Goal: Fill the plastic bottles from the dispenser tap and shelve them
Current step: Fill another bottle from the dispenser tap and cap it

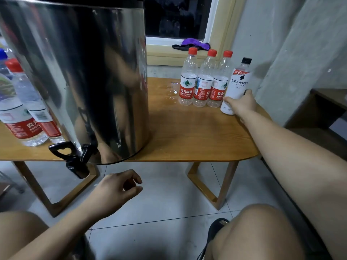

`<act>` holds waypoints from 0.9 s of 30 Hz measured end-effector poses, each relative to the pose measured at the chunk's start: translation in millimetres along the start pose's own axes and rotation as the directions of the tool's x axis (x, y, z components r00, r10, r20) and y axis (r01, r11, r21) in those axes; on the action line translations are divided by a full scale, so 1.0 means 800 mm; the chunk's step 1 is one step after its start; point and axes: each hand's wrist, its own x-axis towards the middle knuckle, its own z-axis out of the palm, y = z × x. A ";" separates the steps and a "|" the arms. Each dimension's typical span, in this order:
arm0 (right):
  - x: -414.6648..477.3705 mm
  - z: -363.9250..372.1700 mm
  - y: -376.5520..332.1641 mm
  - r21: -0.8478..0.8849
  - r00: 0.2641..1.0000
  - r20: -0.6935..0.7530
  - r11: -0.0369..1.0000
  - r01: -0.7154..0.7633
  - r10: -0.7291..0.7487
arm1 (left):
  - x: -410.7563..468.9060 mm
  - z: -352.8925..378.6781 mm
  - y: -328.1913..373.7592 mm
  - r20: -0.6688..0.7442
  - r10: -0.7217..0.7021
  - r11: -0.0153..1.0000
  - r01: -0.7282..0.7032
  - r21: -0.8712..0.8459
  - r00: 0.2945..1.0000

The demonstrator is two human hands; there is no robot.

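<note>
Right hand (pixel 242 104): fingers (pixel 248 92) gripping the black-capped bottle (pixel 239 81), upright on the table (pixel 187 139), well right of the dispenser (pixel 75 72). Three red-capped bottles (pixel 201 85) crowd its dispenser side, puddle (pixel 172 91) beyond. Left hand (pixel 114 194): fingers (pixel 135 178) loosely curled, empty, below the dispenser's tap (pixel 75 162). Left of dispenser, other bottles (pixel 28 113).
</note>
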 end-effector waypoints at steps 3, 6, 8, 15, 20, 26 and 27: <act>-0.043 -0.008 -0.002 0.053 0.998 0.028 0.997 0.051 -0.052 | 0.000 -0.002 -0.001 -0.006 -0.013 1.000 0.013 -0.015 1.000; -0.102 -0.021 -0.008 0.109 0.988 0.097 0.988 0.111 -0.122 | -0.001 -0.001 -0.003 -0.006 -0.017 0.999 0.017 -0.039 1.000; -0.142 -0.029 -0.014 0.125 0.975 0.147 0.981 0.148 -0.165 | -0.004 -0.002 -0.002 -0.009 -0.011 0.998 0.010 -0.057 1.000; -0.283 -0.051 -0.043 0.257 0.903 0.343 0.950 0.176 -0.259 | -0.022 -0.012 0.002 -0.046 0.027 0.991 -0.033 -0.129 0.999; -0.388 -0.047 -0.042 0.310 0.785 0.505 0.925 0.222 -0.358 | -0.046 -0.027 0.005 -0.058 0.005 0.969 -0.020 -0.246 0.998; -0.463 -0.010 -0.012 0.210 0.613 0.692 0.919 0.335 -0.382 | -0.071 -0.043 0.003 0.033 0.073 0.924 -0.055 -0.378 0.997; -0.468 -0.003 -0.008 0.185 0.586 0.719 0.916 0.357 -0.374 | -0.074 -0.046 0.004 0.047 0.087 0.918 -0.062 -0.391 0.995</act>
